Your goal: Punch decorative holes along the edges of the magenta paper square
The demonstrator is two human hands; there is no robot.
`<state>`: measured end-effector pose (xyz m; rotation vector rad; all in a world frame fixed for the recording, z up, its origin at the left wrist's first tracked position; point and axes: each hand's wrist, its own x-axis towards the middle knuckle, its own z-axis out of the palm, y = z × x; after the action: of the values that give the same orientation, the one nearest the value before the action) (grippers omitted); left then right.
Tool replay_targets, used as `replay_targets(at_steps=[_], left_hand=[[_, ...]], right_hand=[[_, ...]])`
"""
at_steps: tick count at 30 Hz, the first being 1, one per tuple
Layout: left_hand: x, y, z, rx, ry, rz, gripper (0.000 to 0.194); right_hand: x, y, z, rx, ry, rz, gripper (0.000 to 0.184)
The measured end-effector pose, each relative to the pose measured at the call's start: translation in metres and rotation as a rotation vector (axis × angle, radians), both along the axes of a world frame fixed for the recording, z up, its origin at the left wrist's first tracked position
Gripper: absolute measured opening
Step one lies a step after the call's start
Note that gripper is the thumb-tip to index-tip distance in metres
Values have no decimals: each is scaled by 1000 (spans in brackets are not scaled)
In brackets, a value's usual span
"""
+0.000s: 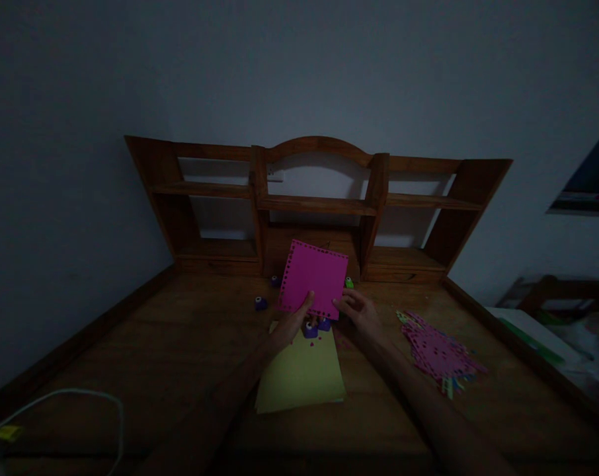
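Note:
A pink square sheet [313, 276] with small holes punched along its edges is held up above the wooden desk [155, 357]. My left hand [290, 324] pinches its lower edge with the thumb on top. My right hand [359, 311] grips the lower right corner. Just under the sheet sit two small purple punches [310, 329]. A stack of yellow paper [302, 373] lies flat beneath my hands.
More purple punches [260, 303] and a green one [349, 283] stand behind the sheet. A pile of punched pink papers [436, 350] lies to the right. A wooden shelf unit [317, 205] rises at the back. A white cable [76, 403] loops at the near left.

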<state>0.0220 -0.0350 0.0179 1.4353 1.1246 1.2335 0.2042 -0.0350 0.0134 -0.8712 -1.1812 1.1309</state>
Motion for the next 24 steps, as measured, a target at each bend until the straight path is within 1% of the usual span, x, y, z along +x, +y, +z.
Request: replay_targets(at_steps=[2, 4, 6, 10, 14, 17, 24], left_hand=[[2, 0, 1, -12, 45, 17, 57], [2, 5, -2, -18, 48, 4, 59], [2, 13, -8, 20, 17, -2, 60], [-1, 27, -17, 101, -31, 9, 55], [-3, 27, -13, 137, -24, 52, 52], [-4, 25, -10, 161, 0, 59, 51], [-4, 30, -16, 168, 11, 41, 52]], right_hand=[[3, 4, -3, 27, -10, -36, 31], [7, 8, -5, 67, -26, -112, 28], [11, 12, -5, 94, -41, -187, 27], [19, 16, -6, 112, -103, -289, 27], [25, 17, -8, 140, -131, -316, 28], [27, 18, -10, 145, -123, -337, 28], [28, 20, -12, 156, -177, -412, 25]])
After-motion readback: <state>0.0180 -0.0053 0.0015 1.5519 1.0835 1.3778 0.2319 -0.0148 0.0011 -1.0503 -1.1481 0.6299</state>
